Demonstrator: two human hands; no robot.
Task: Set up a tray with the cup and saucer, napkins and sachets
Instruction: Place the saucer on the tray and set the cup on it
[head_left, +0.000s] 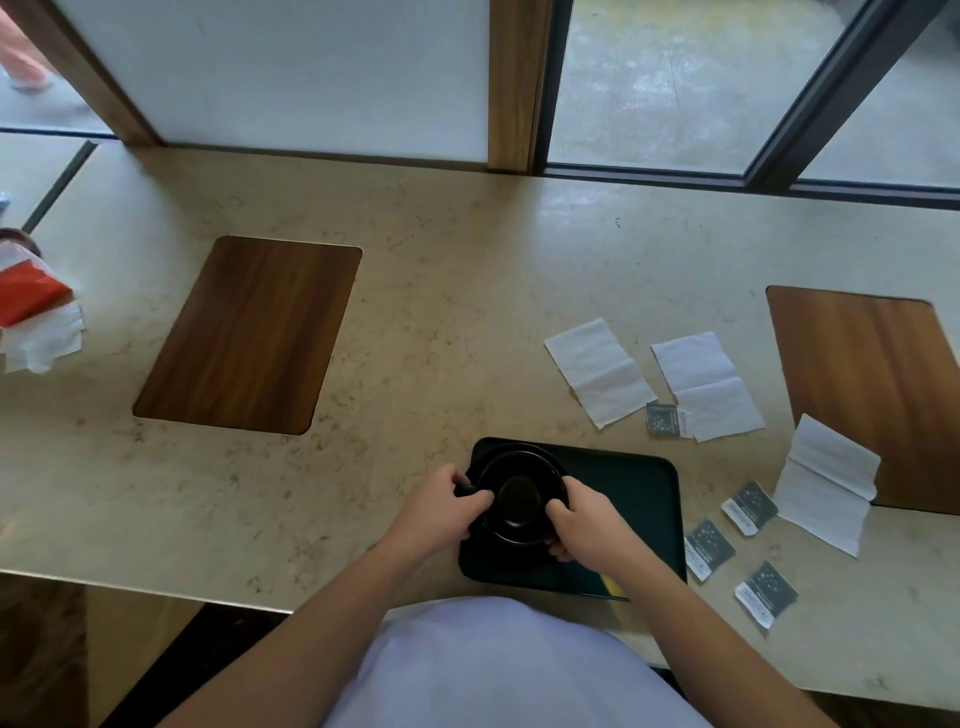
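A black cup (521, 493) sits on a black saucer (506, 551) at the left end of a dark tray (634, 499) near the counter's front edge. My left hand (449, 506) grips the cup at its handle side. My right hand (582, 522) holds the cup's right rim and the saucer edge. Three white napkins lie on the counter to the right: one (597, 371), a second (706, 387), a third (826, 486). Several dark sachets lie near the tray, among them one (666, 419) by the napkins and one (707, 548) beside the tray.
Two wooden inlays are set in the stone counter, one at the left (249, 335) and one at the far right (872, 384). A red and white tissue pack (36, 312) lies at the left edge. Glass panels stand behind the counter.
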